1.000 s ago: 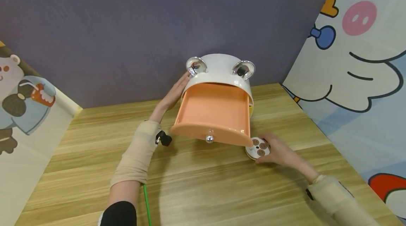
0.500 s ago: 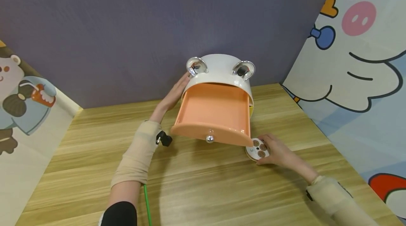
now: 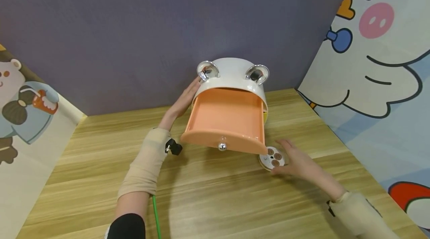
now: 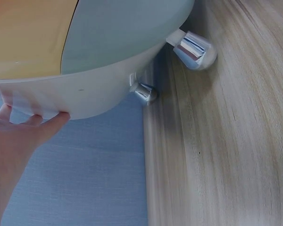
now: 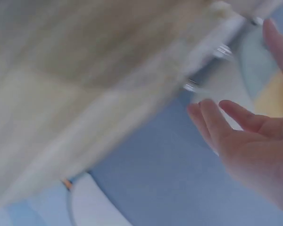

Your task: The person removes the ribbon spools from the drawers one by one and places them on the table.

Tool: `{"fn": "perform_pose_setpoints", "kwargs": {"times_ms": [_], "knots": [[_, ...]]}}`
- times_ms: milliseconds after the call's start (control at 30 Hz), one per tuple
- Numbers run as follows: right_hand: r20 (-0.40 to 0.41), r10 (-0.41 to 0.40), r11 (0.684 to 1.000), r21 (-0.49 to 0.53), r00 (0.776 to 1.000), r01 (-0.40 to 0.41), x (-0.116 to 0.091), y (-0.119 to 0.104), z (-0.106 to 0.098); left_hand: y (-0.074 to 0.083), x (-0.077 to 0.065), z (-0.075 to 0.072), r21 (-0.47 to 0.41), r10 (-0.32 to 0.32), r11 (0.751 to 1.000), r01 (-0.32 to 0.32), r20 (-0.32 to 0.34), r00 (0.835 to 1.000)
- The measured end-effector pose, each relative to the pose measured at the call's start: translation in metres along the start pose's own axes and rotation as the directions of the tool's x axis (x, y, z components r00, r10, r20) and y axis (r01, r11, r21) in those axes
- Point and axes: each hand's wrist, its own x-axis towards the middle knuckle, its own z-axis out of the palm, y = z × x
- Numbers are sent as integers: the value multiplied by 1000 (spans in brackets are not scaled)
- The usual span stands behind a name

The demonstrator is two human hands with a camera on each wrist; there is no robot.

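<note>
A rounded white cabinet (image 3: 233, 71) with silver ear-shaped rings stands by the back wall. Its peach drawer (image 3: 228, 114) is pulled out, with bare floor and a silver knob (image 3: 222, 147) on the front. My left hand (image 3: 184, 99) rests its fingers against the cabinet's left side; the left wrist view shows the fingertips (image 4: 61, 117) touching the white shell. A flat round white disc (image 3: 271, 159) with several brown circles lies on the table beside the drawer's right front corner, which hides part of it. My right hand (image 3: 299, 162) is just right of it, thumb and fingers spread.
The wood-grain table (image 3: 208, 201) runs back to a grey-purple wall (image 3: 151, 37). Cartoon-printed panels (image 3: 379, 82) flank it on both sides. Silver feet (image 4: 195, 51) support the cabinet. A green cable (image 3: 156, 216) trails beside my left forearm.
My right hand has loosened from the disc, its fingers spreading and drawing slightly right. The disc stays on the table in nearly the same place. My left hand and the drawer have not moved.
</note>
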Motion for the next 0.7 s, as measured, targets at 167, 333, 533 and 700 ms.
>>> {"fn": "perform_pose_setpoints", "kwargs": {"times_ms": [167,333,533,700], "knots": [[-148,-152,988,2,977,154,-13,-30,-20,5,-4,2,-32,20,999,-20,-3,1000],[-167,-322,928,139,932,346,-24,-63,-27,-12,7,0,-36,18,999,-19,-23,1000],[38,-321,836,482,946,265,-35,-89,-29,-16,8,0,-22,27,999,-28,-36,999],[187,-389,689,709,902,150,-35,-106,-17,-17,8,1,-14,30,999,-31,-42,999]]}}
